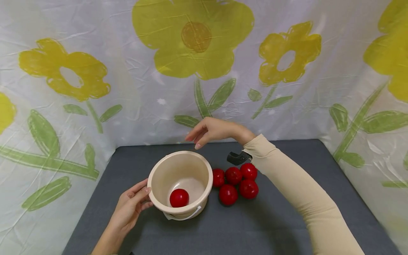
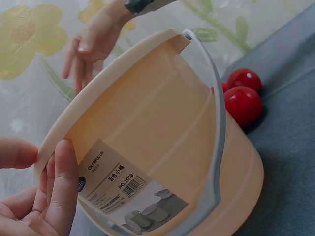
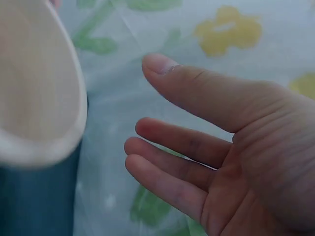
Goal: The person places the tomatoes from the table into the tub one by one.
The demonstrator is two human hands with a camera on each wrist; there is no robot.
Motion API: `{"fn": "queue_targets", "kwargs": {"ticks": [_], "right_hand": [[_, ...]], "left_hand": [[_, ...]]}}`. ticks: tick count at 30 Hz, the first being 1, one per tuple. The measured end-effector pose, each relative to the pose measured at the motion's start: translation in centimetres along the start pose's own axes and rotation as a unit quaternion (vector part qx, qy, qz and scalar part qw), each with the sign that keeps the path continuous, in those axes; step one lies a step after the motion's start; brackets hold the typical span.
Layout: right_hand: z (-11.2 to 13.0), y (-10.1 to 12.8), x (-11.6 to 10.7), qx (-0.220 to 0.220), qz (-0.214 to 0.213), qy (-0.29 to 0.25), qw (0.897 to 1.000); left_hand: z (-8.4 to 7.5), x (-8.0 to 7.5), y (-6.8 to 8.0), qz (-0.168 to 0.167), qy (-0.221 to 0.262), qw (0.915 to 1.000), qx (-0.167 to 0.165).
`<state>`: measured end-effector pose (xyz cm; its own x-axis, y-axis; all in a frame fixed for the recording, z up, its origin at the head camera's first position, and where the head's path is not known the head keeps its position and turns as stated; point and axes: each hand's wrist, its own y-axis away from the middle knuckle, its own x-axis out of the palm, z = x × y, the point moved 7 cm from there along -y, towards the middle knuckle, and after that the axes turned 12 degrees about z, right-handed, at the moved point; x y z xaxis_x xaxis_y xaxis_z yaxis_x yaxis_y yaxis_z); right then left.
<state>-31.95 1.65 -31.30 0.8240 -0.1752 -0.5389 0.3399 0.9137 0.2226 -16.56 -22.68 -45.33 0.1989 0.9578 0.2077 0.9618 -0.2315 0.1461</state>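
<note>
A cream plastic bucket (image 1: 159,177) with a pale handle stands on the dark grey table (image 1: 287,219). One red ball (image 1: 179,197) lies inside it. My left hand (image 1: 132,205) grips the bucket's left rim (image 2: 59,132), thumb over the edge and fingers (image 2: 61,182) on the outer wall. My right hand (image 1: 207,131) hovers above the bucket's far rim, fingers (image 3: 167,162) relaxed, straight and holding nothing. Several red balls (image 1: 237,181) lie in a cluster just right of the bucket, two of those balls (image 2: 243,96) showing in the left wrist view.
A white cloth with yellow flowers and green leaves (image 1: 194,42) hangs behind and to both sides of the table. A dark wrist-camera mount (image 1: 237,158) sits under the right sleeve. The table's right and front parts are bare grey surface.
</note>
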Motion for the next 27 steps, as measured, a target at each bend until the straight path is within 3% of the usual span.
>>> {"fn": "queue_targets", "kwargs": {"ticks": [7,14,20,27], "right_hand": [[-4.2,4.2,-0.8,0.058,-0.028,0.003,0.998],[-10.5,8.4,0.5,0.102,-0.040,-0.011,0.994],[-14.7,11.1,2.3,0.109,-0.065,-0.032,0.991],[-17.9,12.6,4.1,0.104,-0.074,-0.048,0.991]], "left_hand": [[0.0,0.0,0.1,0.005,0.003,1.0000,0.005],[0.0,0.1,0.1,0.003,0.008,0.9999,0.006],[-0.1,0.1,0.2,-0.001,0.003,1.0000,0.003],[-0.1,0.1,0.2,-0.003,0.005,1.0000,0.005]]}}
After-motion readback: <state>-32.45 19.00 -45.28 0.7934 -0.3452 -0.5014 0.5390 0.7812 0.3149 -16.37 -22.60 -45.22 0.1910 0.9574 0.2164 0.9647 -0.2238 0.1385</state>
